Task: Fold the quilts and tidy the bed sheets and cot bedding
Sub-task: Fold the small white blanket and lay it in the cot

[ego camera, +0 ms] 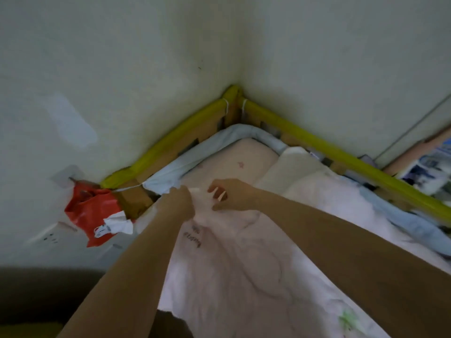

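Note:
A pale pink quilt (234, 264) with faint drawings and dark lettering lies across the cot in the room's corner. My left hand (179, 201) grips the quilt's upper edge near the cot's left rail. My right hand (227, 195) is just to its right, fingers curled with the thumb below, over the same edge; whether it holds the cloth is unclear. Beyond the hands lie a pink pillow (234, 157) and a cream pillow (290, 169). A light blue padded bumper (185, 157) lines the cot's inside edge.
Yellow foam padding (317, 142) covers the wooden cot rails, which meet at the wall corner. A red plastic bag (92, 211) with white masks hangs on the left wall from a hook. Blue bedding (402, 223) lies along the right rail. Printed items (424, 172) sit far right.

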A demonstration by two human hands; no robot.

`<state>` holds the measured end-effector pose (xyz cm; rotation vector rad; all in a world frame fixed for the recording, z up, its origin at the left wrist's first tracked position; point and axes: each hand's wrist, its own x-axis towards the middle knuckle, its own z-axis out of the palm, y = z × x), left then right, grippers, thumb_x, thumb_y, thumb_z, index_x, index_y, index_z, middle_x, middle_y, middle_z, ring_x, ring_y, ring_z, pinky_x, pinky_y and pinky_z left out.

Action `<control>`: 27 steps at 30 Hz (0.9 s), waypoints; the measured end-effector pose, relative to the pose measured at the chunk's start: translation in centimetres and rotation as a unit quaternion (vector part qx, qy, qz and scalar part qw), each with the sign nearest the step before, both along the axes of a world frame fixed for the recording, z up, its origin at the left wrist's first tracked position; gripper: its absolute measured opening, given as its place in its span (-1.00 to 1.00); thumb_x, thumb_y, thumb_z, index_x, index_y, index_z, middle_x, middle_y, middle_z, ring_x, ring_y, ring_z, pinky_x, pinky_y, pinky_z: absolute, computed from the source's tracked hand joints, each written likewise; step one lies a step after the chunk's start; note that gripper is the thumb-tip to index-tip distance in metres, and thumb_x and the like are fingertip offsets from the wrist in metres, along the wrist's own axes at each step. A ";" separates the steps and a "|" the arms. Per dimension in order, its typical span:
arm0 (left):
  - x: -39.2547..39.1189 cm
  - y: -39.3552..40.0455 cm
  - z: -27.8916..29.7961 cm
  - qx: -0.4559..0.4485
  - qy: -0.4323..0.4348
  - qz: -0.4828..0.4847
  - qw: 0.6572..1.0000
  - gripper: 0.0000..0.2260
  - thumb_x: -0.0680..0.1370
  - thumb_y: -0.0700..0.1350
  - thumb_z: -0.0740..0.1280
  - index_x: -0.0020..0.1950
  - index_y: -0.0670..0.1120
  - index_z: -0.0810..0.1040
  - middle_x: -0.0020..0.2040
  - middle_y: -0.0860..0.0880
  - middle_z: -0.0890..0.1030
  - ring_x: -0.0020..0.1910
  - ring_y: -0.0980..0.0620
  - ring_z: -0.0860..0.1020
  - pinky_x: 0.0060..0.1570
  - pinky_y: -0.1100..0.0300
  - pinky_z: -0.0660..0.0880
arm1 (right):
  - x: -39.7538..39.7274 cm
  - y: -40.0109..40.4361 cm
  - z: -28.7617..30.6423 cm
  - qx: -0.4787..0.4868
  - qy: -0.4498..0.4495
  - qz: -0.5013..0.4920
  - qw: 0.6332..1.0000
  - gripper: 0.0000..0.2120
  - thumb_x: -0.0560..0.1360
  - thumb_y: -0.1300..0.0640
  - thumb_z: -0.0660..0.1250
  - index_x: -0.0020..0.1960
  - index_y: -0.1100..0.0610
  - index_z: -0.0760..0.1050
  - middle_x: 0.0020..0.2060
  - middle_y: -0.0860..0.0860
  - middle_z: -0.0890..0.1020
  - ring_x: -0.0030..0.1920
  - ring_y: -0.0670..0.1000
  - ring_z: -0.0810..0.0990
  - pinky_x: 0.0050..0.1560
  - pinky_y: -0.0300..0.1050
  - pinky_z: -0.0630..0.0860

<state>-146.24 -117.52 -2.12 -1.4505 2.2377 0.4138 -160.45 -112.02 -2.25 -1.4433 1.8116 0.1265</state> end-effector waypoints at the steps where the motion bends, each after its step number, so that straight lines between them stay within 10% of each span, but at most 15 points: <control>1: 0.1 -1.8 -1.4 -0.019 -0.013 -0.018 1.000 -0.64 0.63 -0.16 0.13 0.41 -0.22 0.28 0.38 -0.20 0.35 0.34 -0.14 0.39 0.31 0.06 0.38 | -1.5 -0.8 -0.9 -0.057 -0.055 -0.045 0.996 -0.62 0.53 0.05 0.35 0.28 0.19 0.45 0.08 0.07 0.58 0.07 0.07 0.55 0.05 -0.14 0.48; 3: -1.0 -4.2 -3.5 0.002 -0.005 -0.049 0.999 -0.72 0.62 -0.19 0.12 0.33 -0.20 0.35 0.33 -0.16 0.40 0.29 -0.10 0.42 0.27 0.13 0.39 | -6.4 -1.4 -1.9 -0.132 -0.001 -0.092 0.987 -0.72 0.57 0.16 0.24 0.27 0.16 0.43 0.14 0.13 0.55 0.13 0.13 0.53 0.00 -0.14 0.44; 9: -11.6 -4.0 -9.4 0.140 0.122 -0.149 0.971 -0.60 0.65 -0.02 0.16 0.45 -0.15 0.30 0.44 -0.13 0.36 0.39 -0.08 0.34 0.36 0.13 0.28 | -18.5 1.6 -6.7 0.069 0.342 0.072 0.934 -0.43 0.56 -0.22 0.14 0.48 0.02 0.20 0.43 0.08 0.31 0.47 0.13 0.17 0.48 0.19 -0.12; 18: -21.8 1.0 -15.3 0.162 0.121 -0.123 0.972 -0.43 0.63 0.19 0.06 0.46 -0.19 0.23 0.39 -0.24 0.40 0.34 -0.24 0.39 0.31 -0.05 0.34 | -15.0 15.0 -11.1 0.152 0.183 -0.106 0.966 -0.45 0.58 0.17 0.18 0.52 0.16 0.11 0.36 0.18 0.40 0.35 0.17 0.40 0.32 -0.03 0.31; 21: -22.1 2.8 -17.1 0.249 0.074 -0.083 0.962 -0.32 0.51 0.33 0.21 0.38 -0.19 0.37 0.26 -0.20 0.51 0.27 -0.18 0.48 0.25 0.00 0.40 | -14.7 15.7 -11.2 0.191 0.133 -0.107 0.967 -0.63 0.55 0.22 0.21 0.35 0.21 0.37 0.25 0.13 0.51 0.27 0.13 0.49 0.23 -0.06 0.42; 25: -21.8 5.8 -16.4 0.406 0.191 -0.033 0.893 -0.88 0.47 -0.06 0.40 -0.09 -0.09 0.55 -0.20 -0.05 0.53 -0.21 0.02 0.54 -0.21 0.16 0.44 | -17.6 13.1 -9.7 -0.015 0.216 -0.142 0.966 -0.74 0.48 0.26 0.23 0.16 0.18 0.49 0.10 0.10 0.54 0.16 0.14 0.50 0.07 -0.06 0.40; 27: -21.0 6.1 -15.4 0.356 0.263 -0.198 0.875 -0.91 0.46 -0.10 0.29 -0.12 -0.06 0.57 -0.15 -0.04 0.59 -0.18 0.00 0.58 -0.16 0.12 0.48 | -19.8 12.3 -8.8 -0.166 0.266 -0.179 0.933 -0.58 0.42 0.29 0.30 0.27 0.16 0.43 0.25 0.16 0.45 0.28 0.19 0.39 0.21 -0.01 0.33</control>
